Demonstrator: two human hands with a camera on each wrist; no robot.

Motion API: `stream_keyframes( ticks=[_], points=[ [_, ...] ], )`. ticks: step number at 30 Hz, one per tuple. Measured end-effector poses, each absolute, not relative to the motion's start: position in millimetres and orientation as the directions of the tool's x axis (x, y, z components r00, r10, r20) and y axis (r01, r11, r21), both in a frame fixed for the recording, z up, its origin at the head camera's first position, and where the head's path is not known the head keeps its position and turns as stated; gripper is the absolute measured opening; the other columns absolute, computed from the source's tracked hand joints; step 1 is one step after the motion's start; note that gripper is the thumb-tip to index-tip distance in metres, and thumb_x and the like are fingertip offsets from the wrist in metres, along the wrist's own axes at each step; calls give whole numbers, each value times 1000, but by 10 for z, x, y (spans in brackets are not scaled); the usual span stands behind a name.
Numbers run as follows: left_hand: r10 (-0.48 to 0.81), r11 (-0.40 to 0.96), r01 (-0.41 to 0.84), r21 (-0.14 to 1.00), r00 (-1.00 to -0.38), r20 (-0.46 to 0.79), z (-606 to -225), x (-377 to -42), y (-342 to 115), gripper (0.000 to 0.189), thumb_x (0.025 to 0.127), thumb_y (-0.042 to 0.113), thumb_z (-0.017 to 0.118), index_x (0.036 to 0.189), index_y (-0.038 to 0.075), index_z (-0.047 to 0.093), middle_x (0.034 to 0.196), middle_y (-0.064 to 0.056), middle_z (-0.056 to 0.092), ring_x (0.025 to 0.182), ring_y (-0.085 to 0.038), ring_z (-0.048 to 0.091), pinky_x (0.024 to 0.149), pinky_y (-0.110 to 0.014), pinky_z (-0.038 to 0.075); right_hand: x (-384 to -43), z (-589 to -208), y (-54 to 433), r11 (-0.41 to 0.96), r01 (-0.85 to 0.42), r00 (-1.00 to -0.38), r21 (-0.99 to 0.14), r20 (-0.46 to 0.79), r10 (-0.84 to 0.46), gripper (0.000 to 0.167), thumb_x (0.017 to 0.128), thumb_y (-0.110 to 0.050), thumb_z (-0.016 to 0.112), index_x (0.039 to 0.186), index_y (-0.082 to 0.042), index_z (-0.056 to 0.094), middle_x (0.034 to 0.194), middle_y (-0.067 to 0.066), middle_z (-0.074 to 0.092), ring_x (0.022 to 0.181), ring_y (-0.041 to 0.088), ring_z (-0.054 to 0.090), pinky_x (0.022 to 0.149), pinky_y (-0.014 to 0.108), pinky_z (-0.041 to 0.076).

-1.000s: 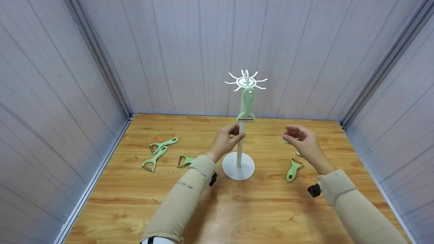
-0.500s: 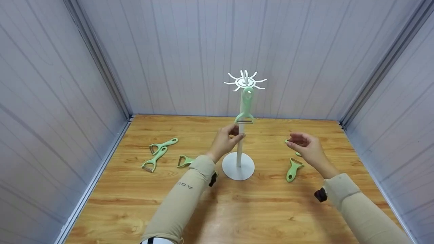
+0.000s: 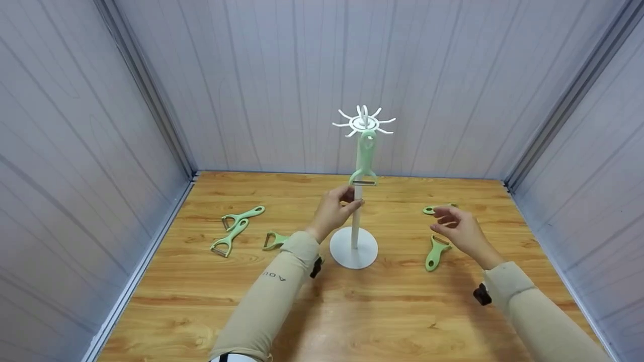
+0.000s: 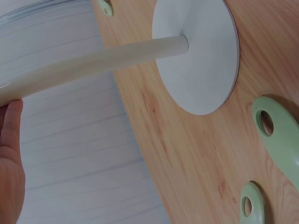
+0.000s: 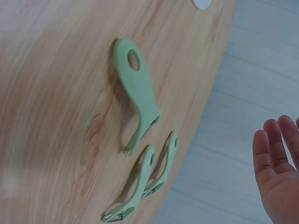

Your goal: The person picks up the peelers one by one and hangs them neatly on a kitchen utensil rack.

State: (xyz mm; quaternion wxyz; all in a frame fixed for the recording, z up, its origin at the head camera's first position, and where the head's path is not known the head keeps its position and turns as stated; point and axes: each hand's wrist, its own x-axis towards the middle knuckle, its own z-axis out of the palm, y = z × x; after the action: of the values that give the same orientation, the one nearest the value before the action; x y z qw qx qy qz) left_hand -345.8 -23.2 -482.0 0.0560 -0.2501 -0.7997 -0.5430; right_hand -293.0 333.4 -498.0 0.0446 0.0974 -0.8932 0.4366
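Note:
A white hook stand (image 3: 355,223) rises from a round base, with curved hooks fanned out at its top. From a front hook hangs a green Y-shaped peeler (image 3: 368,153), blade end down. My left hand (image 3: 332,211) pinches the stand's pole just below that peeler, thumb in front and fingers behind. My right hand (image 3: 463,231) hovers over the right side of the table, fingers loosely bent and holding nothing. Near it lie a peeler (image 3: 433,256) and another peeler (image 3: 428,210), partly covered by the hand. Three peelers show in the right wrist view, the nearest peeler (image 5: 138,86) largest.
On the left of the wood-patterned table (image 3: 352,311) lie two touching peelers, the upper peeler (image 3: 246,215) and the lower peeler (image 3: 231,236). A third peeler (image 3: 274,240) is partly hidden by my left sleeve. Pale panel walls (image 3: 271,85) enclose the back and sides.
My right hand has moved right and down, away from the stand, uncovering part of the far right peeler. The left hand has stayed on the pole. The hung peeler has shifted very slightly.

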Motion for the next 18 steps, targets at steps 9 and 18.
stream_keyframes(
  ticks=[9,18],
  points=[
    [326,295,467,834,-869,372,-4816,-3463,-233,22,105,14,75,122,0,73,109,-15,79,101,-25,75,87,-35,65,-2935,-5078,3446,648,-218,-975,-730,137,-174,46,103,-6,75,146,4,62,138,27,65,123,45,65,91,17,55],
    [327,280,463,841,-869,370,-4826,-3471,-223,22,105,13,74,121,-2,72,109,-16,79,100,-26,75,88,-37,66,-2937,-5192,3505,671,-207,-974,-712,82,-213,53,103,-6,74,152,3,56,149,31,58,132,53,59,110,63,53]
  ],
)
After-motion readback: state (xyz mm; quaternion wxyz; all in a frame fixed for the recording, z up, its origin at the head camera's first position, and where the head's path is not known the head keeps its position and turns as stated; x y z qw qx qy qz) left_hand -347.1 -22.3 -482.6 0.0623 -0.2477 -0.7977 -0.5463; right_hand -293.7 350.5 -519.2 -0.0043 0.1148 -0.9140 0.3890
